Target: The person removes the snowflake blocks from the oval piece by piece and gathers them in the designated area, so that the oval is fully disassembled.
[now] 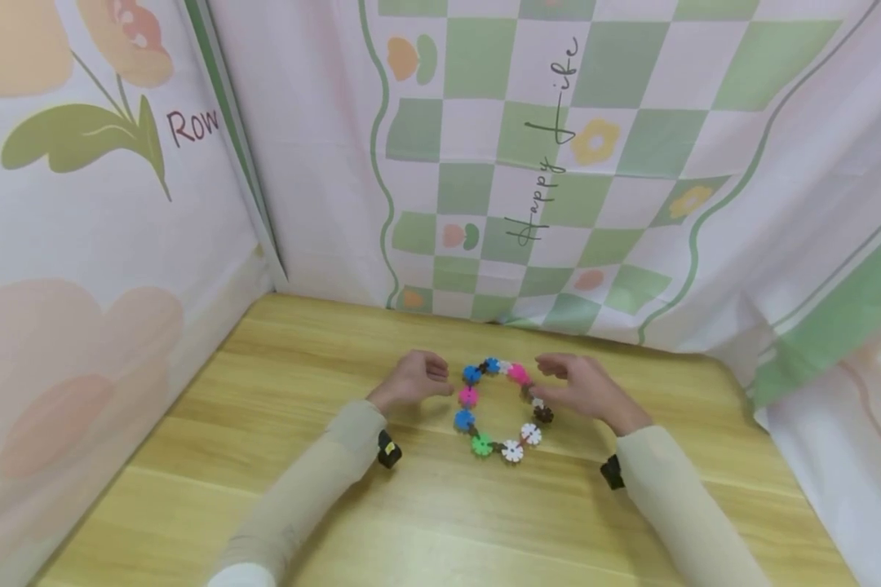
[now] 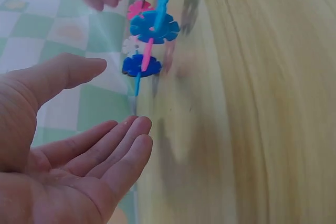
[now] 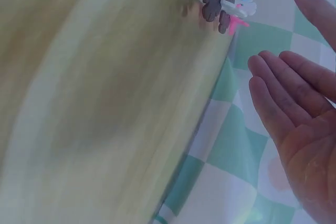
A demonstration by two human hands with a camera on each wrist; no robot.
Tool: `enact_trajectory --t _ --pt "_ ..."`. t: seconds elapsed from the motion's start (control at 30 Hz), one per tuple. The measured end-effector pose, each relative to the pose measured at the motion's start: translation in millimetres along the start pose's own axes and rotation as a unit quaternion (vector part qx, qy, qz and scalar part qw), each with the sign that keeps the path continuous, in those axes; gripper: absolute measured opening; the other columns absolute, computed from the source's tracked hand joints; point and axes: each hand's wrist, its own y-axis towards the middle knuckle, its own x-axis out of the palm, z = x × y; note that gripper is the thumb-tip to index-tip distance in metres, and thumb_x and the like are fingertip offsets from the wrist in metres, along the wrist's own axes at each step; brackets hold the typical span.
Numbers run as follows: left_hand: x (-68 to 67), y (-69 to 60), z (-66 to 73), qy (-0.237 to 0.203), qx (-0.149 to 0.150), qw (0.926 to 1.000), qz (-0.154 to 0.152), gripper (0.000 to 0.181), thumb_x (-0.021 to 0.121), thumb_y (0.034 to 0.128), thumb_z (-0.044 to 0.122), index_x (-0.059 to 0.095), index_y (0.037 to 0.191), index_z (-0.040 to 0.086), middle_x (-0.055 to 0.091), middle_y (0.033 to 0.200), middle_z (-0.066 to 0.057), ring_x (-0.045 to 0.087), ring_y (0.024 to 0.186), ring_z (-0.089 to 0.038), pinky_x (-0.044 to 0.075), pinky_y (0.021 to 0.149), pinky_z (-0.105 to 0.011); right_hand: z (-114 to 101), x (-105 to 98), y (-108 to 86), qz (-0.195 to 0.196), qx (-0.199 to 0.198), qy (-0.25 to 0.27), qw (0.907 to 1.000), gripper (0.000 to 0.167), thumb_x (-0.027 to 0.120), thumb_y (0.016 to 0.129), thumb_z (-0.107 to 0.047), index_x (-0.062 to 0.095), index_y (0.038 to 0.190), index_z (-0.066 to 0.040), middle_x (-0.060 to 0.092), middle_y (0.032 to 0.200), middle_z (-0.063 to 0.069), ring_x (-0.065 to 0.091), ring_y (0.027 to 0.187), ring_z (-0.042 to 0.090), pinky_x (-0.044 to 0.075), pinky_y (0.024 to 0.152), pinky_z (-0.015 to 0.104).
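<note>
A closed ring of interlocking plastic snowflake discs (image 1: 482, 444) in blue, pink, green, white and brown lies on the wooden table. At its left side is my left hand (image 1: 414, 379), fingers loosely bent and holding nothing. My right hand (image 1: 578, 386) is by the ring's upper right, its fingers extended toward the discs; whether it touches them is hard to tell in the head view. In the left wrist view the left palm (image 2: 79, 177) faces up, apart from the blue disc (image 2: 155, 27). The right wrist view shows the right palm (image 3: 310, 114) bare, below several dark discs (image 3: 212, 1).
The wooden table (image 1: 213, 489) runs back to a checkered curtain (image 1: 470, 196). A patterned cloth wall (image 1: 117, 244) borders its left side, and another draped cloth (image 1: 837, 310) hangs at the right. Black wrist cameras (image 1: 389, 450) sit beneath both cuffs.
</note>
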Motion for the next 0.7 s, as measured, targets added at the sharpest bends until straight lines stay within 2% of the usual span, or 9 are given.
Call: enact_trajectory --t 0.37,0.7 --pt "18.2 15.4 -0.6 -0.018 -0.013 0.9997 0.013 0.059 0.085 0.0885 0.012 0.059 0.138 -0.009 0.070 0.132 -0.022 0.070 0.120 -0.034 0.059 0.106 -0.042 2 18 38.4 -0.027 0.049 0.003 0.9984 0.066 0.077 0.097 -0.035 0.055 0.147 0.003 0.066 0.140 0.024 0.064 0.129 0.042 0.051 0.113 0.059" --pt "30.1 19.5 2.6 -0.024 -0.011 0.9995 0.018 0.051 0.082 0.0880 0.006 0.062 0.134 -0.006 0.072 0.128 -0.020 0.070 0.119 -0.034 0.059 0.106 -0.042 0 28 52.4 -0.035 0.067 0.040 0.9964 0.062 0.079 0.095 -0.024 0.056 0.145 0.006 0.072 0.128 0.019 0.069 0.119 0.035 0.057 0.107 0.053"
